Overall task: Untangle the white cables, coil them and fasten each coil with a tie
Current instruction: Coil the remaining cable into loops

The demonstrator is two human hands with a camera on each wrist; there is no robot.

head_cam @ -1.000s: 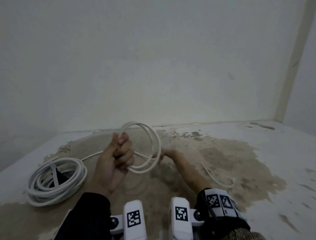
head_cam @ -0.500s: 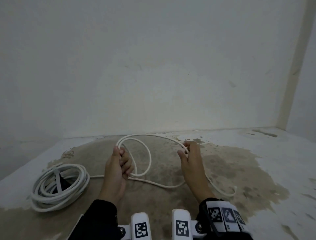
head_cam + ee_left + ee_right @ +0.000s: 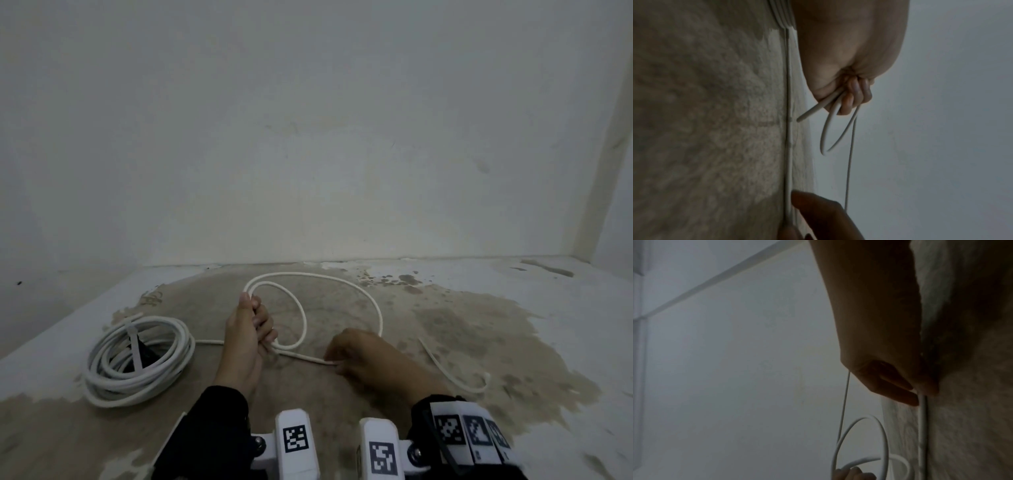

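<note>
Bare room: stained floor (image 3: pixel 445 325), blank wall (image 3: pixel 308 137)

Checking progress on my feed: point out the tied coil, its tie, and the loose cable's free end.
tied coil (image 3: pixel 164 380): head view, its near-right strands.
tie (image 3: pixel 134 349): head view, middle of the strap across the coil.
loose cable's free end (image 3: pixel 422 341): head view, the tip right of the right hand.

no readable text, brands or numbers anywhere; only signs are black-and-white square code markers (image 3: pixel 295 443) on the white wrist mounts (image 3: pixel 297 445) and on the right wrist band (image 3: pixel 471 433), patterns only, no letters or digits
</note>
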